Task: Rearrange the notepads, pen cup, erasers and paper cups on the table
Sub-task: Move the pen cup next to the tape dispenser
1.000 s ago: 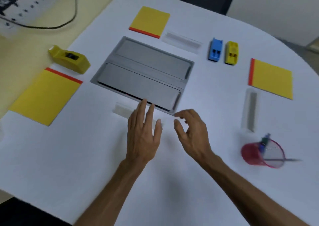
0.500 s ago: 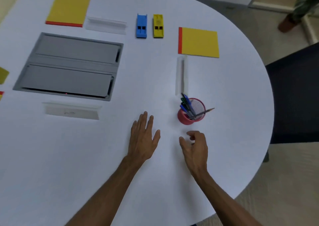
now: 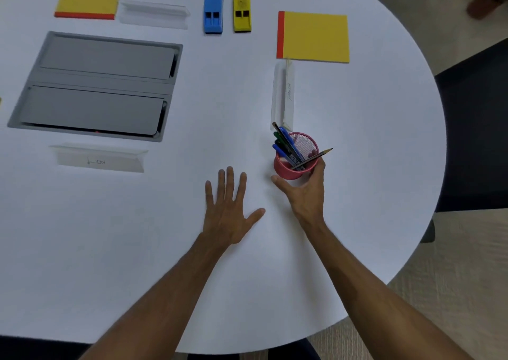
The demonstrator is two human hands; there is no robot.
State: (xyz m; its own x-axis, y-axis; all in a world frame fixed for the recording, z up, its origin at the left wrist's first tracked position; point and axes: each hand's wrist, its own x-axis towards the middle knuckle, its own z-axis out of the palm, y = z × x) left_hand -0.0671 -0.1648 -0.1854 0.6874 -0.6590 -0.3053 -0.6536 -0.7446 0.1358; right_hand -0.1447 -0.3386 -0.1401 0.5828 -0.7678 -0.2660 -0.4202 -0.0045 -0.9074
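Two bare forearms reach forward side by side, hands low over the bench (image 3: 132, 249).
Left hand (image 3: 229, 216) lies palm down, fingers (image 3: 229, 179) straight and spread; right hand (image 3: 306, 194) curls thumb and fingers round the pen cup (image 3: 288, 171).

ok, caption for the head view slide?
Right hand grips the red mesh pen cup on the white table; left hand lies flat, fingers spread, beside it.

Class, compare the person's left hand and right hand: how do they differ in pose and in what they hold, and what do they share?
The left hand has straight, spread fingers; the right hand has thumb and fingers curved. The left hand holds nothing, flat over the white table; the right hand curls round the pink pen cup. Both are bare and reach forward.
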